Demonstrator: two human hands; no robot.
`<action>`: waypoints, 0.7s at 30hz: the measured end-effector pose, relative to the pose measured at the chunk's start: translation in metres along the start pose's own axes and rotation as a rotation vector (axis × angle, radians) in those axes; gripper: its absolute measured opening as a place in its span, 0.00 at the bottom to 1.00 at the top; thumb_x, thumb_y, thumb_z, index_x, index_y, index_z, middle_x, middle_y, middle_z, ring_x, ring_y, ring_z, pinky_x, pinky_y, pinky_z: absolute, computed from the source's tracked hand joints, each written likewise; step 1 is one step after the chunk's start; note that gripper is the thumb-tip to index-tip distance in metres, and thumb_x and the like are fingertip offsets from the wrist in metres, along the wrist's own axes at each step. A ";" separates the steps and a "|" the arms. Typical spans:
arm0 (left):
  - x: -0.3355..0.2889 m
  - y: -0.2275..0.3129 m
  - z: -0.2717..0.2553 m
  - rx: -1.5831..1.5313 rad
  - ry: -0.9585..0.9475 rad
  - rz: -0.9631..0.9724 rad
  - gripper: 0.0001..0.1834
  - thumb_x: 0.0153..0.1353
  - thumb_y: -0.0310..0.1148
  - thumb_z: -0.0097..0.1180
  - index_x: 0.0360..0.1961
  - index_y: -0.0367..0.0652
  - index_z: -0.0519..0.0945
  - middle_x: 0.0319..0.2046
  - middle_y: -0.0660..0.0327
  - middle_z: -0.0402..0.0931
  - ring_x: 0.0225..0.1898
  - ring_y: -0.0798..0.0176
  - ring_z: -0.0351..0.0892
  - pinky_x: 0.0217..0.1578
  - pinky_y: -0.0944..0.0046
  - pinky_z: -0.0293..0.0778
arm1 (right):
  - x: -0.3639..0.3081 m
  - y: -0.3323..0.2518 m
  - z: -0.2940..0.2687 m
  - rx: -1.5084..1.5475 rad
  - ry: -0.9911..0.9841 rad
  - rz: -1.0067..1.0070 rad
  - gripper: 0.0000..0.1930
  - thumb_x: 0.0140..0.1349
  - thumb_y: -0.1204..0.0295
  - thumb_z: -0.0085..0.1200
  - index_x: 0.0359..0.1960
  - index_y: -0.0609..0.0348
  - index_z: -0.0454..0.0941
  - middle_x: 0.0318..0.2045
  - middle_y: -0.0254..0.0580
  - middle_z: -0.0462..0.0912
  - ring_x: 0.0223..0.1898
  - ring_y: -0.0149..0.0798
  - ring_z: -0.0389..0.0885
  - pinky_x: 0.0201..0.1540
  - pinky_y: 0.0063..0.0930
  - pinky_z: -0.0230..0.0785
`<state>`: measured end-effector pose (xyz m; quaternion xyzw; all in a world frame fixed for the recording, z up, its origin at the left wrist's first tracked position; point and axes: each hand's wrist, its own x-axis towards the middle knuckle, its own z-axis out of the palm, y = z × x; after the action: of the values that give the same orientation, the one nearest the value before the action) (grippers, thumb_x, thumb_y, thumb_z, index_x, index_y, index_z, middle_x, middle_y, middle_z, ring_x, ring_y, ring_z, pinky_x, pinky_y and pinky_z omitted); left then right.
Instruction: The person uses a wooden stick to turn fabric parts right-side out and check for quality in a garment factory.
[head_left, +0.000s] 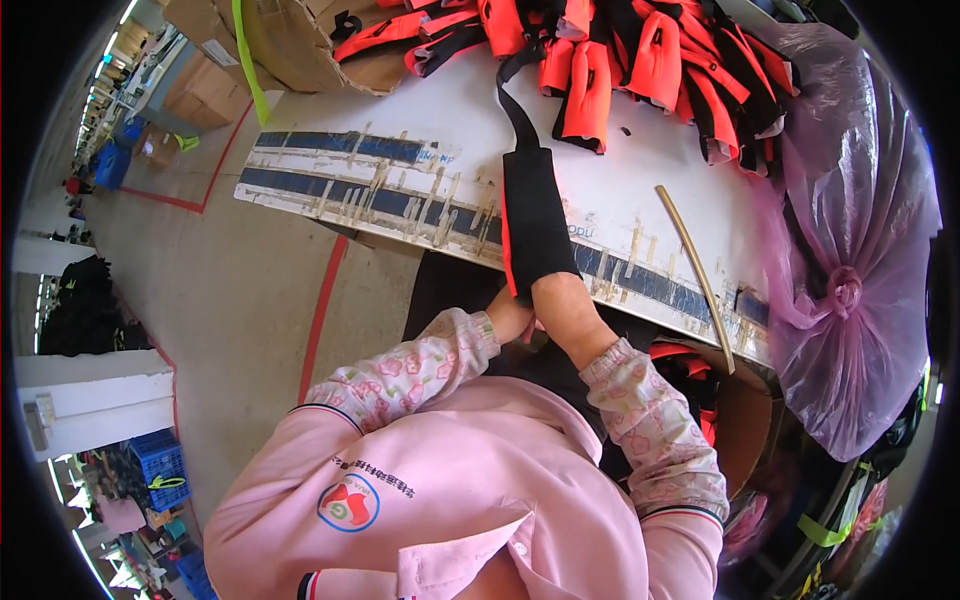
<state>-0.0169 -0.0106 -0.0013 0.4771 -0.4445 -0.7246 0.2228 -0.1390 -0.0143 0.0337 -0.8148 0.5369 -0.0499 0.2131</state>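
Observation:
A black fabric sleeve (541, 210) with an orange side edge and a narrow black strap hangs over the table's near edge. My right hand (562, 290) reaches up into or under its lower end; the fabric covers its fingers. Against the sleeve's lower left corner is my left hand (511, 314), its fingers curled there and partly hidden behind my right wrist. Beyond them, a heap of similar orange-and-black pieces (655, 62) lies along the far side of the white table (430, 115).
A thin tan strip (692, 262) lies across the table's near edge at right. Beside it hangs a knotted, translucent purple plastic bag (850, 200). An opened cardboard box (270, 45) stands at far left. Below the table on the right is another cardboard box (752, 415) with orange-and-black pieces.

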 end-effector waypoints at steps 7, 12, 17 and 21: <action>-0.002 -0.032 -0.003 0.136 0.036 0.022 0.08 0.61 0.30 0.46 0.26 0.42 0.74 0.12 0.65 0.68 0.08 0.70 0.66 0.08 0.71 0.59 | -0.007 -0.008 0.014 -0.178 -0.127 -0.047 0.04 0.43 0.70 0.57 0.19 0.55 0.82 0.18 0.42 0.80 0.25 0.43 0.82 0.28 0.34 0.74; 0.013 -0.049 -0.009 0.114 0.021 0.044 0.09 0.61 0.30 0.47 0.23 0.43 0.74 0.10 0.66 0.67 0.08 0.71 0.65 0.08 0.71 0.59 | 0.002 -0.002 0.024 -0.192 -0.156 -0.038 0.05 0.46 0.70 0.55 0.21 0.53 0.83 0.19 0.41 0.81 0.26 0.43 0.82 0.30 0.33 0.74; 0.016 -0.034 -0.003 -0.048 -0.023 0.085 0.11 0.62 0.32 0.46 0.24 0.44 0.75 0.10 0.65 0.68 0.08 0.71 0.65 0.07 0.71 0.58 | 0.037 0.005 0.024 0.086 -0.555 0.260 0.13 0.59 0.67 0.45 0.25 0.51 0.83 0.26 0.37 0.84 0.30 0.39 0.82 0.33 0.32 0.74; 0.026 -0.032 -0.004 0.043 -0.038 0.073 0.16 0.63 0.39 0.44 0.22 0.44 0.76 0.12 0.63 0.72 0.08 0.71 0.67 0.07 0.71 0.60 | 0.060 0.041 0.077 0.070 -0.797 0.221 0.13 0.61 0.67 0.41 0.40 0.54 0.80 0.37 0.43 0.82 0.44 0.40 0.77 0.50 0.33 0.66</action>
<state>-0.0218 -0.0150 -0.0423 0.4515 -0.4813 -0.7151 0.2306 -0.1245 -0.0594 -0.0607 -0.7001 0.4944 0.2744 0.4361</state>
